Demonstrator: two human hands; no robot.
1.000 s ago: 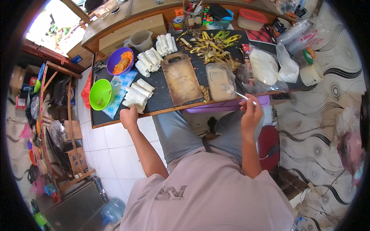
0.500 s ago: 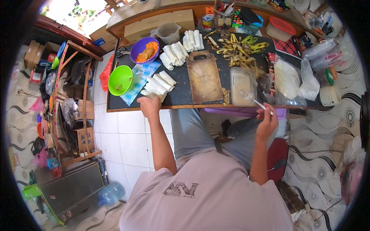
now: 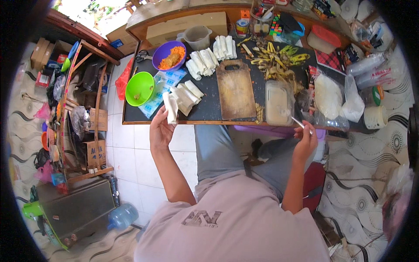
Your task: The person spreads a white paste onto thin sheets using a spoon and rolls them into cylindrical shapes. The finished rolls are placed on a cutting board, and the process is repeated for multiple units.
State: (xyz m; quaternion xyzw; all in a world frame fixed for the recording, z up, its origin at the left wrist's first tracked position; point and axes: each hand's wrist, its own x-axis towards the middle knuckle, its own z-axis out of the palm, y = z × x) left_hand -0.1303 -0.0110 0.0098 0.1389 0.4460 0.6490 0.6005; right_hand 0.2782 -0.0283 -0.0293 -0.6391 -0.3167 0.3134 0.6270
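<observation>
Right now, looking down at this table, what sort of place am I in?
Probably a room at home used for preparing food, though I can't be certain. The signs are the worn cutting board, the white rolls and the heap of what look like peels on the dark tabletop.

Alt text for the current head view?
A left hand holds a white roll at the front edge of a dark table; the right hand holds a thin utensil by a tub. Also there: more rolls, cutting board, green bowl, purple bowl, peels.
</observation>
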